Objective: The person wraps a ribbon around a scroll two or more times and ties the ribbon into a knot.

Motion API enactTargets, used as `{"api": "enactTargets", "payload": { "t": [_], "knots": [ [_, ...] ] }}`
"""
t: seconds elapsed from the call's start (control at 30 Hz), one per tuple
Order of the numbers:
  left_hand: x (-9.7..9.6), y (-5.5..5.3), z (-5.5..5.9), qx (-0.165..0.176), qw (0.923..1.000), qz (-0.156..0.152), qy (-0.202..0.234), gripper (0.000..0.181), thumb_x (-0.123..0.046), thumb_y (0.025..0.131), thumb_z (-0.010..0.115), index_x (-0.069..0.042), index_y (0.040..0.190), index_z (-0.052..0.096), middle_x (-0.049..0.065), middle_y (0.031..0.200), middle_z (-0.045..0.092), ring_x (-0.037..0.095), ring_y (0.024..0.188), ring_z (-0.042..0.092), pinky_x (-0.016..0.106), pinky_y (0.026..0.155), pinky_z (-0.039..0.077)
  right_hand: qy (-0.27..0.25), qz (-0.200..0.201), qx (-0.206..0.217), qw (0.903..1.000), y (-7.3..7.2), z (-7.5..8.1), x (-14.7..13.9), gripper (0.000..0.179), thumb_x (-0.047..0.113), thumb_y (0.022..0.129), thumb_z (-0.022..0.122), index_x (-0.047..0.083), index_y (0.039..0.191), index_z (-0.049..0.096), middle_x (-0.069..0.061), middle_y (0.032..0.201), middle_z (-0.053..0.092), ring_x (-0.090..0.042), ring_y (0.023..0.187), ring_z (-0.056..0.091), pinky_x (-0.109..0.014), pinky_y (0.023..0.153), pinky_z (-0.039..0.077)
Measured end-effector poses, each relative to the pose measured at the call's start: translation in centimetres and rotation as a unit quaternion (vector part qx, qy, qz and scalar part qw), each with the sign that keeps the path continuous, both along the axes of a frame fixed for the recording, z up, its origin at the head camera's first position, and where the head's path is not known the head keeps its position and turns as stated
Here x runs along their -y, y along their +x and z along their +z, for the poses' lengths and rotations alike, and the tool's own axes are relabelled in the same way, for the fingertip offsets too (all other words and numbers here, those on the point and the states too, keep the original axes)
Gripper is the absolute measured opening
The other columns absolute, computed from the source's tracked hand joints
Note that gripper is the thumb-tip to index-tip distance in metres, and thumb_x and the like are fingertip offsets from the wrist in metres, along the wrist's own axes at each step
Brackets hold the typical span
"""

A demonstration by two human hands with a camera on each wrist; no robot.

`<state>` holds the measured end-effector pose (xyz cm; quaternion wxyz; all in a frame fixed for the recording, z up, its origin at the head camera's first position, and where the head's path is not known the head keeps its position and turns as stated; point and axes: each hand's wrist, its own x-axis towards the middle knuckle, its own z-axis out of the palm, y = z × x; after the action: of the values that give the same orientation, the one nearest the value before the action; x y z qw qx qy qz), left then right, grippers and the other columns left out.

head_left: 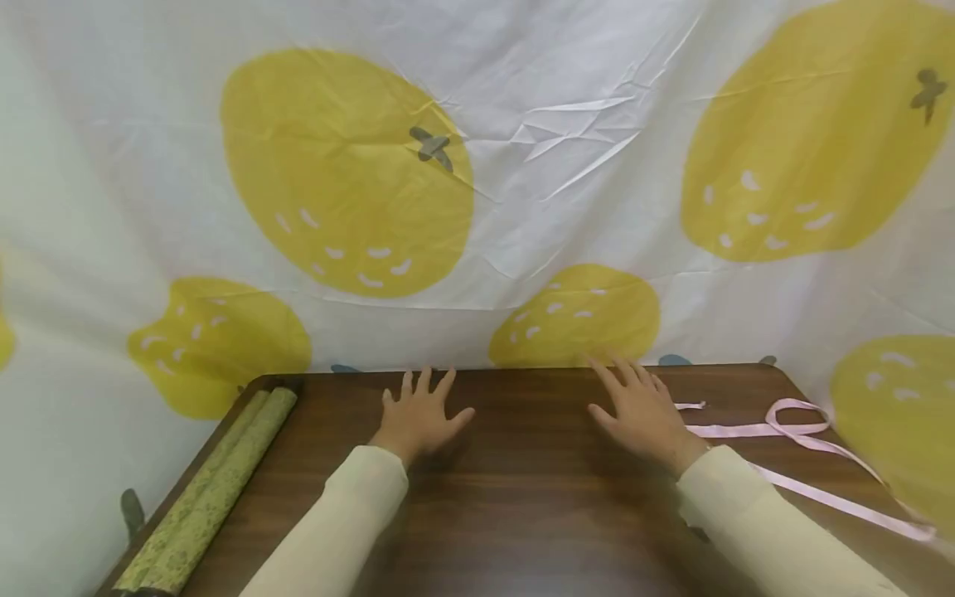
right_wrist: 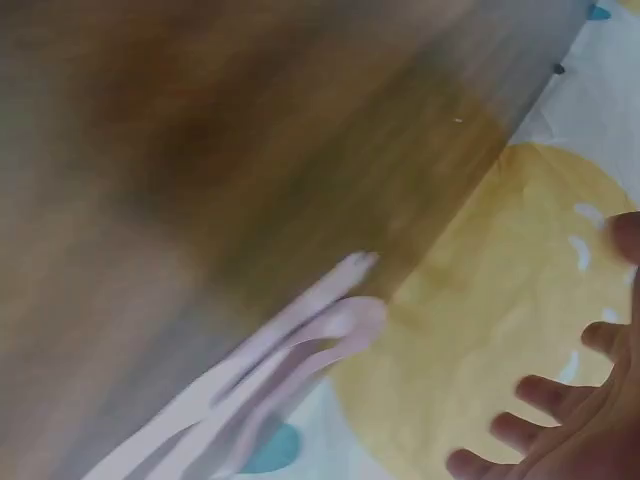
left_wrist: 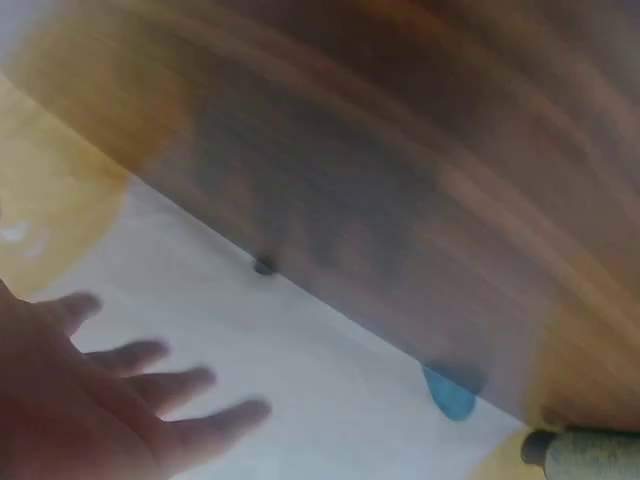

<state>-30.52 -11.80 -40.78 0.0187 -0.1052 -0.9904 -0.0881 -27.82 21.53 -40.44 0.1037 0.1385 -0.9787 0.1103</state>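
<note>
Both of the person's hands are held out over a dark wooden table [head_left: 515, 514], fingers spread and holding nothing. The left hand [head_left: 419, 417] is left of the middle, near the far edge; in the left wrist view its fingers [left_wrist: 215, 425] are straight and apart. To the right, the right hand [head_left: 643, 413] is nearest a pink ribbon [head_left: 828, 496] that lies looped on the table. In the right wrist view the ribbon [right_wrist: 300, 350] appears below the fingers' level, apart from them. At the table's left edge lies a green patterned roll [head_left: 216, 489], away from the left hand.
A white cloth [head_left: 567, 149] printed with yellow lemons hangs behind the table and at both sides. The table's far edge meets it. The green roll has dark ends; its end [left_wrist: 590, 455] shows in the left wrist view's corner.
</note>
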Motion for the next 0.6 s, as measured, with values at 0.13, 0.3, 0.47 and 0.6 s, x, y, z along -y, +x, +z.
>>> {"api": "enactTargets", "payload": {
  "t": [0.13,0.3,0.47,0.6],
  "knots": [
    [-0.5,1.6,-0.4,0.007,0.9995,-0.032,0.002,0.067,-0.062,0.097,0.045,-0.023,0.152,0.041,0.016,0.153,0.045,0.042,0.14,0.043,0.066,0.108,0.036,0.012,0.003,-0.007,0.9999,2.3,-1.0,-3.3,0.063,0.024,0.091,0.059,0.01,0.15,0.043,-0.026,0.141,0.052,-0.049,0.13,0.048,-0.066,0.1,0.042],
    [-1.5,4.5,-0.4,0.036,0.9951,-0.091,0.015,0.056,-0.054,0.099,0.051,-0.02,0.144,0.052,0.016,0.143,0.055,0.04,0.128,0.054,0.064,0.102,0.043,0.03,-0.017,0.021,0.9992,4.6,-2.8,-6.7,0.058,0.021,0.086,0.064,0.004,0.14,0.053,-0.025,0.132,0.059,-0.051,0.121,0.054,-0.065,0.095,0.046],
    [-2.5,7.0,-0.6,0.045,0.9883,-0.143,0.026,0.05,-0.048,0.098,0.057,-0.018,0.138,0.057,0.012,0.137,0.06,0.037,0.123,0.058,0.065,0.099,0.045,0.05,-0.029,0.052,0.997,5.9,-4.1,-8.0,0.056,0.024,0.087,0.064,-0.002,0.136,0.056,-0.028,0.138,0.055,-0.054,0.124,0.051,-0.066,0.097,0.045],
    [-3.5,8.2,-1.4,0.04,0.9851,-0.166,0.019,0.048,-0.047,0.098,0.057,-0.019,0.136,0.059,0.008,0.131,0.063,0.034,0.12,0.061,0.065,0.098,0.046,0.059,-0.024,0.051,0.9967,7.0,-5.1,-7.9,0.054,0.027,0.091,0.061,-0.003,0.135,0.057,-0.026,0.142,0.054,-0.051,0.128,0.05,-0.065,0.101,0.043]
  ]
}}
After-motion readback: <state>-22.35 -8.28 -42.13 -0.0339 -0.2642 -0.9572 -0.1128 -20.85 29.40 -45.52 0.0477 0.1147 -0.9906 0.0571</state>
